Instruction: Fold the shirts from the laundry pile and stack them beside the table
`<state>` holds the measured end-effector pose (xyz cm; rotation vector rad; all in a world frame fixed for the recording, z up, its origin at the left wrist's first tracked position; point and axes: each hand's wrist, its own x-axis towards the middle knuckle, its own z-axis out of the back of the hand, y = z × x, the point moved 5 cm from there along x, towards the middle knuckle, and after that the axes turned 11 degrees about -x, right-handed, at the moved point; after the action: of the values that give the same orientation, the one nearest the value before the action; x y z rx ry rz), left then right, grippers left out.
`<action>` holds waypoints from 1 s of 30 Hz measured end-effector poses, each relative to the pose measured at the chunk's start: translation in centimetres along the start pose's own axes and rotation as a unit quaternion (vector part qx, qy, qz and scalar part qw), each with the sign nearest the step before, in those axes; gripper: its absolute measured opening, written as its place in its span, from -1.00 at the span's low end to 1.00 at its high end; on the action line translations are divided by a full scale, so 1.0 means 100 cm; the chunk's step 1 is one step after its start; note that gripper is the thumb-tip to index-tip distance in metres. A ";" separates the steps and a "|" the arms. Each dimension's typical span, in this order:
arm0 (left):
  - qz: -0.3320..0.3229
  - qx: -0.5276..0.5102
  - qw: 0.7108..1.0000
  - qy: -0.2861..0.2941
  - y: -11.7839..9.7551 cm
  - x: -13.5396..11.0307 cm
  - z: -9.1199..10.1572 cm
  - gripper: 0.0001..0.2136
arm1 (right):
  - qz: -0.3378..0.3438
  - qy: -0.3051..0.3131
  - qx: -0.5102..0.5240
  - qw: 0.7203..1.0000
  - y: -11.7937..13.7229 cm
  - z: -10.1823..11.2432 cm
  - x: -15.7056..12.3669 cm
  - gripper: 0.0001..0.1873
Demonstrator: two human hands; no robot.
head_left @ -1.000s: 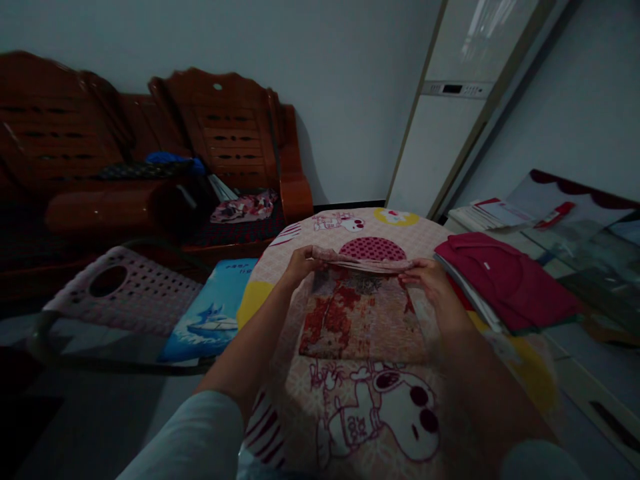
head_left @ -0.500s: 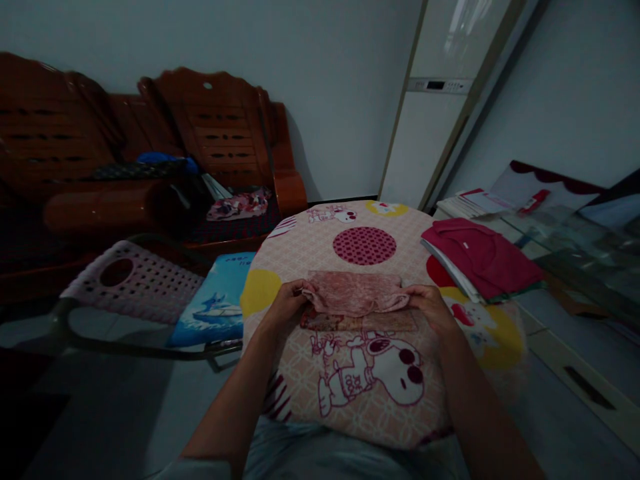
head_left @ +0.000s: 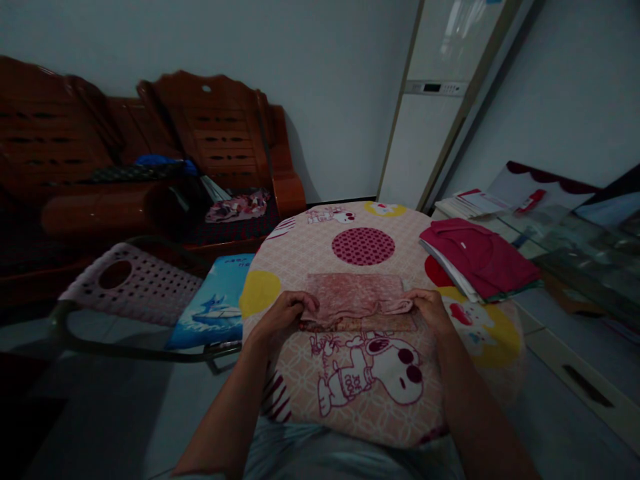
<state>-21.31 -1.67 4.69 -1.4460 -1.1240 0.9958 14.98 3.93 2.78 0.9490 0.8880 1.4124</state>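
Note:
A folded pink cloth (head_left: 357,293) with a towel-like surface lies across the middle of the round table (head_left: 310,250), which has a cartoon-print cover. Along the cloth's near side a brown patterned layer (head_left: 355,325) shows from beneath. My left hand (head_left: 289,312) is closed at the left near corner of the cloth, fingertips pinching its edge. At the opposite end, my right hand (head_left: 426,307) pinches the rolled right end of the upper layer.
Folded crimson clothing (head_left: 480,257) lies at the table's right edge, beside a glass-topped cabinet (head_left: 565,233) with papers. To the left stand a woven chair (head_left: 135,280) with a blue cushion (head_left: 215,300) and wooden armchairs (head_left: 215,133).
My left hand has lowered slightly toward me, bringing the left side of the pink layer down over more of the patterned layer. My right hand stays nearly in place.

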 end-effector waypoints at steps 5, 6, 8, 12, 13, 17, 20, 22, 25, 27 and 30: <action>-0.007 0.083 0.996 -0.012 -0.002 -0.001 0.006 -0.85 | 0.038 0.001 -0.070 0.997 0.006 0.000 -0.002 -0.76; -0.003 0.086 0.996 -0.010 -0.002 -0.001 0.004 -0.85 | 0.050 0.003 -0.085 0.995 0.009 -0.001 -0.003 -0.75; 0.003 0.096 0.995 -0.006 0.001 -0.001 0.001 -0.82 | 0.084 0.004 -0.144 0.986 0.016 -0.004 -0.005 -0.73; -0.022 0.143 0.989 -0.009 0.001 -0.002 -0.001 -0.78 | 0.201 0.011 -0.312 0.929 0.031 -0.016 -0.015 -0.73; -0.025 0.147 0.989 -0.009 0.001 -0.002 -0.001 -0.77 | 0.227 0.013 -0.344 0.911 0.033 -0.019 -0.018 -0.73; -0.023 0.155 0.988 -0.013 0.002 -0.002 0.000 -0.73 | 0.272 0.011 -0.376 0.886 0.034 -0.025 -0.028 -0.81; -0.034 0.172 0.984 -0.029 0.004 0.000 0.002 -0.75 | 0.287 0.024 -0.303 0.908 0.034 -0.022 -0.034 -0.81; -0.037 0.179 0.982 -0.038 0.005 0.001 0.005 -0.78 | 0.283 0.024 -0.242 0.928 0.034 -0.016 -0.037 -0.79; -0.060 0.189 0.976 -0.088 -0.002 0.003 0.010 -0.82 | 0.263 -0.001 -0.167 0.950 0.038 -0.005 -0.038 -0.76; -0.095 0.204 0.966 -0.130 -0.013 0.006 0.013 -0.83 | 0.240 -0.027 -0.148 0.959 0.043 -0.002 -0.034 -0.76; -0.148 0.232 0.953 -0.125 -0.029 0.016 0.003 -0.80 | 0.235 -0.018 -0.177 0.956 0.058 -0.012 -0.020 -0.72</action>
<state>-21.64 0.09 7.43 -0.7662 -1.1482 1.1523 11.63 1.59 7.57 0.9369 0.3660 1.8756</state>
